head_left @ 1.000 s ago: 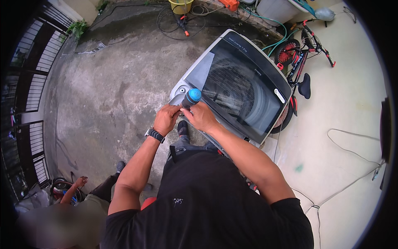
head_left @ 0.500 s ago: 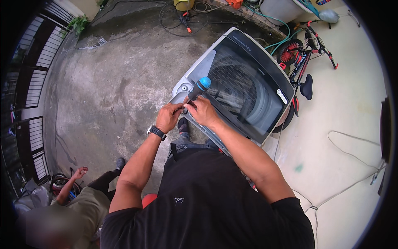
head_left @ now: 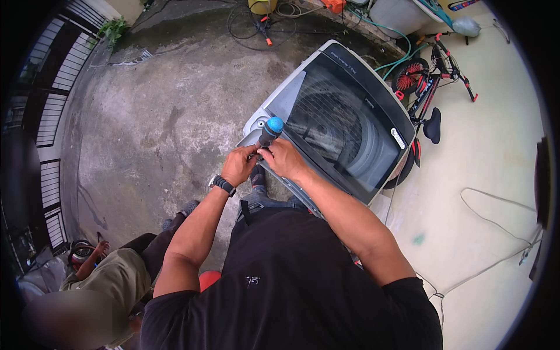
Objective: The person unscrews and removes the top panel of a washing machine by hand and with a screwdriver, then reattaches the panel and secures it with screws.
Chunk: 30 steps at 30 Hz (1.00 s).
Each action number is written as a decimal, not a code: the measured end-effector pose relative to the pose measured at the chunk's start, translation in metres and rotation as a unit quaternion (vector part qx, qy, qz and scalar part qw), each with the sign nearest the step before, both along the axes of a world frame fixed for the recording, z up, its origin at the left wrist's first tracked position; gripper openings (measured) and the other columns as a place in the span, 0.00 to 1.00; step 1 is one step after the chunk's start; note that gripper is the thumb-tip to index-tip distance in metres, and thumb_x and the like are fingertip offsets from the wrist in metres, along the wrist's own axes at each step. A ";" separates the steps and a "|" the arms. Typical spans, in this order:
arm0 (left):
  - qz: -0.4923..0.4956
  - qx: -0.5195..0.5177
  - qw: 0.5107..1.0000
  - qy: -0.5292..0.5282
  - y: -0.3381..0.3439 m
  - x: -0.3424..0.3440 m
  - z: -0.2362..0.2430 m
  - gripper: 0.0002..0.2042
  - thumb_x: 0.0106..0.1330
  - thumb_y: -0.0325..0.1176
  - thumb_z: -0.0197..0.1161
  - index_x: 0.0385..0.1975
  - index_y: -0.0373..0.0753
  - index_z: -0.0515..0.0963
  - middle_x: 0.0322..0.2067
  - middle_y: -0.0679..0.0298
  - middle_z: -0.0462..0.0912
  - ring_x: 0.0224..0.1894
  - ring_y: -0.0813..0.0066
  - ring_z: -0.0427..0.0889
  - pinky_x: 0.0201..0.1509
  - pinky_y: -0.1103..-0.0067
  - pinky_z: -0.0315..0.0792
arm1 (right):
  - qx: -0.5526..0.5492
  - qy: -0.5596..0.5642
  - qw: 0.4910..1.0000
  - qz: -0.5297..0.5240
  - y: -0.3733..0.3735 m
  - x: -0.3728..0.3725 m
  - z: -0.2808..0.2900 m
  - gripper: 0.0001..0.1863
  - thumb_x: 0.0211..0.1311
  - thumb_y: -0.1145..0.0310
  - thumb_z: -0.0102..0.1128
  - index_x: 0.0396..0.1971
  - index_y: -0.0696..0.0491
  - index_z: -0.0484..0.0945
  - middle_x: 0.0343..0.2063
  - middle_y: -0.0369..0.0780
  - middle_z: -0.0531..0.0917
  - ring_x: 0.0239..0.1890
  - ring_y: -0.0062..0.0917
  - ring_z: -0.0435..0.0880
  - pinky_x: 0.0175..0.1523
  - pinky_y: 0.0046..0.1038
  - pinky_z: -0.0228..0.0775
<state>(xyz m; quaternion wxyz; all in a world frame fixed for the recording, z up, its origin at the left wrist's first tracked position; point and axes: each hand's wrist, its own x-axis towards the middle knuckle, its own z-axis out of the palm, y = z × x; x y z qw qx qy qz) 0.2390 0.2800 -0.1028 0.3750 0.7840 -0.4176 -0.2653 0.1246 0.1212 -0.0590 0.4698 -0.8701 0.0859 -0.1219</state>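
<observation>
A top-loading washing machine (head_left: 344, 125) with a dark see-through lid stands in front of me to the right. A screwdriver (head_left: 271, 130) with a black and blue handle rises at its near left corner, blue end up. Against the lower part of that handle, my right hand (head_left: 282, 158) is closed, thumb towards the left. My left hand (head_left: 238, 165) meets it there, fingertips pinched at the machine's edge. What the left fingers hold is hidden, and so is the screwdriver's tip.
Another person (head_left: 119, 271) is low down at my left. A bicycle (head_left: 429, 87) leans by the pale wall beyond the machine. Hoses and cables lie near a yellow bucket (head_left: 262, 7) at the far side. A barred gate (head_left: 52, 116) runs along the left.
The screwdriver handle has tipped slightly left and towards me. My hands stay at the same corner. The other person's arm has drawn back and their feet have shifted closer to me.
</observation>
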 end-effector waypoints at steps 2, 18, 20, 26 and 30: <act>0.011 0.000 1.000 0.013 0.000 0.000 0.000 0.16 0.63 0.26 0.65 0.52 0.38 0.83 0.37 0.50 0.87 0.42 0.48 0.85 0.49 0.62 0.78 | -0.002 0.006 1.000 0.003 0.001 0.000 0.000 0.12 0.64 0.72 0.63 0.46 0.55 0.75 0.37 0.49 0.81 0.41 0.52 0.83 0.43 0.47 0.75; -0.011 0.001 1.000 0.016 0.004 0.006 0.000 0.11 0.65 0.29 0.62 0.46 0.38 0.82 0.37 0.47 0.85 0.41 0.43 0.84 0.45 0.60 0.77 | -0.015 0.017 1.000 0.015 0.004 -0.008 -0.009 0.11 0.63 0.73 0.64 0.45 0.54 0.79 0.38 0.48 0.83 0.42 0.50 0.84 0.44 0.45 0.78; -0.001 -0.014 0.999 0.036 0.002 0.005 -0.001 0.11 0.66 0.28 0.63 0.46 0.39 0.82 0.37 0.48 0.86 0.41 0.44 0.85 0.45 0.61 0.78 | -0.017 0.023 1.000 0.007 0.004 -0.009 -0.011 0.11 0.63 0.74 0.64 0.45 0.54 0.79 0.38 0.48 0.84 0.42 0.50 0.84 0.44 0.45 0.78; 0.034 0.046 0.994 0.089 -0.001 0.000 0.005 0.17 0.63 0.24 0.62 0.52 0.39 0.83 0.43 0.53 0.89 0.46 0.54 0.88 0.51 0.67 0.80 | 0.001 0.005 1.000 -0.001 0.004 -0.010 -0.015 0.10 0.64 0.73 0.63 0.45 0.53 0.80 0.38 0.48 0.84 0.42 0.49 0.85 0.43 0.44 0.78; 0.048 0.070 0.991 0.101 -0.002 -0.003 0.009 0.17 0.63 0.24 0.62 0.53 0.40 0.83 0.43 0.54 0.89 0.46 0.56 0.89 0.51 0.68 0.80 | 0.011 0.014 1.000 0.006 0.004 -0.010 -0.012 0.10 0.64 0.73 0.62 0.45 0.53 0.80 0.38 0.48 0.85 0.42 0.49 0.85 0.44 0.45 0.78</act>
